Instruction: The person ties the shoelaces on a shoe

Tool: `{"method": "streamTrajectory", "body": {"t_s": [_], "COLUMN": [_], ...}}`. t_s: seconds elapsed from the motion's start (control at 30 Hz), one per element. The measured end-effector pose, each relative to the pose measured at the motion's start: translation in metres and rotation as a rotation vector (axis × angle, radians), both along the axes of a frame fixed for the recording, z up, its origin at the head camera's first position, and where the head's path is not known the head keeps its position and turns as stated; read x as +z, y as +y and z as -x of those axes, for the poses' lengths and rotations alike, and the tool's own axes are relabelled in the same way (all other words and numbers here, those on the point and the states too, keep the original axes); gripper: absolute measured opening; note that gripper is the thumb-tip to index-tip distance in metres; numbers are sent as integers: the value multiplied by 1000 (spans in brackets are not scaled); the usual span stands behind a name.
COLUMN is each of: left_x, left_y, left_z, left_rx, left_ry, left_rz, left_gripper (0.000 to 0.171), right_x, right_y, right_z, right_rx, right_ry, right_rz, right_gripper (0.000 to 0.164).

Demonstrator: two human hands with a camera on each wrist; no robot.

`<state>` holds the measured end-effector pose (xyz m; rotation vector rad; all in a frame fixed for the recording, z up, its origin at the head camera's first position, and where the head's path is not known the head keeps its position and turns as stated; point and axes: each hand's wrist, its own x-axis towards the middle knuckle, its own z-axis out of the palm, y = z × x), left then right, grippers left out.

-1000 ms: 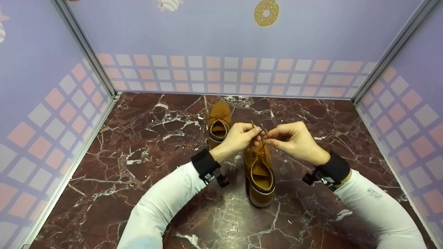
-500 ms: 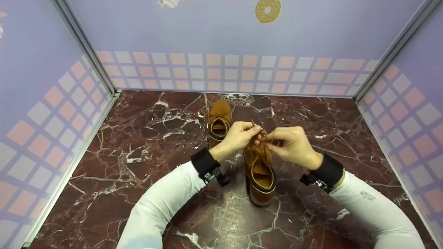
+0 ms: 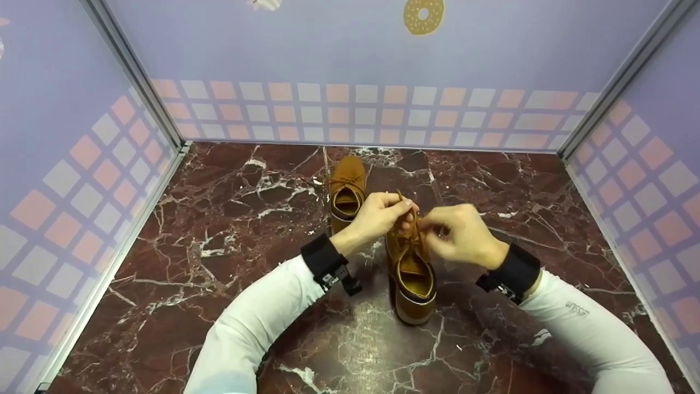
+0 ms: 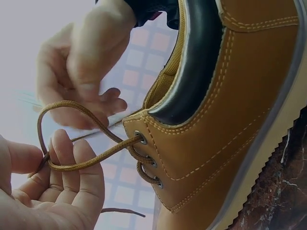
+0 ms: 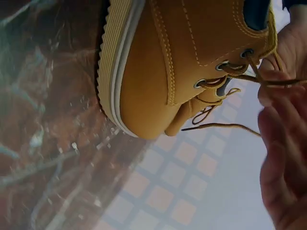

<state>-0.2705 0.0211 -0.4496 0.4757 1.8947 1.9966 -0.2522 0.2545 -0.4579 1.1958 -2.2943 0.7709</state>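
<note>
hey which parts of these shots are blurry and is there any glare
Head view: the right hand is blurred, and pale glare lies on the floor beside the nearer shoe. Left wrist view: that hand blurs too, the upper left looks washed out, but the shoe's stitching is crisp. Right wrist view: the floor looks dim and soft.

Desk (image 3: 153, 323) dark red, marbled with white veins, bounded by a pale purple back wall (image 3: 328, 44), left wall (image 3: 49, 104) and right wall (image 3: 672, 76), pink and white squares (image 3: 338, 115) printed low on all three, doughnut print (image 3: 411, 19) high on the back one, grey left post (image 3: 131, 65) and right post (image 3: 622, 76) in the corners.
</note>
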Motion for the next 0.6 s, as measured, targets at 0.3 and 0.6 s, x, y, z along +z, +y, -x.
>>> {"method": "streamTrajectory", "body": {"t_s": [0.3,0.6], "left_x": [-2,0], "left_y": [-5,-4], "left_z": [-5,-9], "left_rx": [-3,-53], "left_ry": [18,76], "left_rz": [39,75], "left_gripper": [29,29], "right_x": [-11,-14], "right_y": [-1,-7], "right_z": [22,26], "right_rx": [-177,-76], "right_ry": [-944,-1226], "right_rz": [133,75], "right_gripper": [40,23]}}
